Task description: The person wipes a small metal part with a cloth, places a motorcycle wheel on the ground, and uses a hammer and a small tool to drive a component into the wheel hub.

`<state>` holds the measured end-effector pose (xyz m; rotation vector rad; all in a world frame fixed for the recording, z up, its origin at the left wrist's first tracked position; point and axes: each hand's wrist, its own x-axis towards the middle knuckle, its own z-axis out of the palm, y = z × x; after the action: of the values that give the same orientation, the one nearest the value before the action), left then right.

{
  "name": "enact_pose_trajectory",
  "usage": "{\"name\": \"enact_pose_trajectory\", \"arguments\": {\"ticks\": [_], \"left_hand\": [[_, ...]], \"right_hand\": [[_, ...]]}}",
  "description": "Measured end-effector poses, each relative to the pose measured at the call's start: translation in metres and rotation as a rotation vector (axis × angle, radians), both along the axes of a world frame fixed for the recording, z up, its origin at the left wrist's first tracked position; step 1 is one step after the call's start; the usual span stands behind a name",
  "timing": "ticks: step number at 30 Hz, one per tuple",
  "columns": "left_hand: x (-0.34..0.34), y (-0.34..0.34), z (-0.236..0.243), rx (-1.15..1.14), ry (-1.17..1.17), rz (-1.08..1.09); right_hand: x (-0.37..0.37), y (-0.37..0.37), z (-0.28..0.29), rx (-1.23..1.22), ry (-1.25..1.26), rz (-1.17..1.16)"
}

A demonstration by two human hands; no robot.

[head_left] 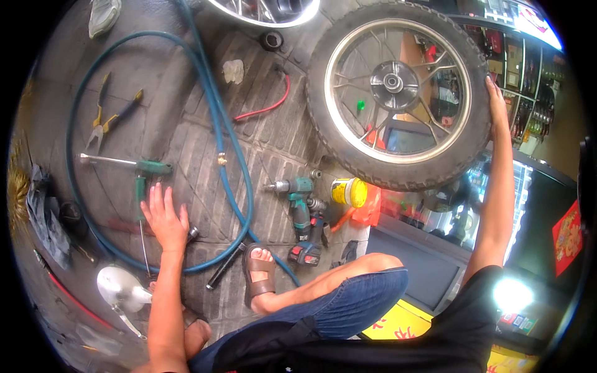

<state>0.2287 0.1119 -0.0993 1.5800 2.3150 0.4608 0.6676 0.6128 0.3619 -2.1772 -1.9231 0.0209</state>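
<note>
A motorcycle wheel [336,140] with a black knobbly tyre and pale spoked rim is at the upper right. My right hand [495,105] holds the right side of its tyre, arm stretched far out. My left hand [166,221] is open over the floor, fingers spread and nothing in them. Closest to its fingertips is a green-handled screwdriver [139,198], its shaft running down beside the hand. Just beyond lies another screwdriver [155,167] with a green handle and long shaft. Pliers [101,121] with yellow-and-dark handles lie farther off.
A blue hose [73,124] loops around the hand tools. Near my sandalled foot are a teal power wrench [300,208], a black bar [225,267] and a yellow tub [349,192]. A silver metal hub part [118,287] lies lower left; another rim [292,22] is at the top.
</note>
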Motion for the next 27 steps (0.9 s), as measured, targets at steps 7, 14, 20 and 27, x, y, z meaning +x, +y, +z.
{"name": "enact_pose_trajectory", "arguments": {"ticks": [7, 14, 20, 27], "left_hand": [[-0.001, 0.0, 0.001, 0.018, -0.002, 0.003], [0.0, -0.001, 0.001, 0.029, -0.01, 0.002], [0.001, -0.003, 0.002, 0.036, -0.01, 0.009], [0.005, 0.005, 0.008, 0.036, 0.049, -0.018]], "right_hand": [[0.003, 0.019, 0.004, -0.045, 0.044, 0.008], [-0.029, 0.006, 0.003, -0.029, 0.065, -0.029], [-0.04, -0.004, 0.0, 0.064, -0.072, 0.047], [-0.055, -0.048, 0.001, 0.192, -0.295, -0.045]]}}
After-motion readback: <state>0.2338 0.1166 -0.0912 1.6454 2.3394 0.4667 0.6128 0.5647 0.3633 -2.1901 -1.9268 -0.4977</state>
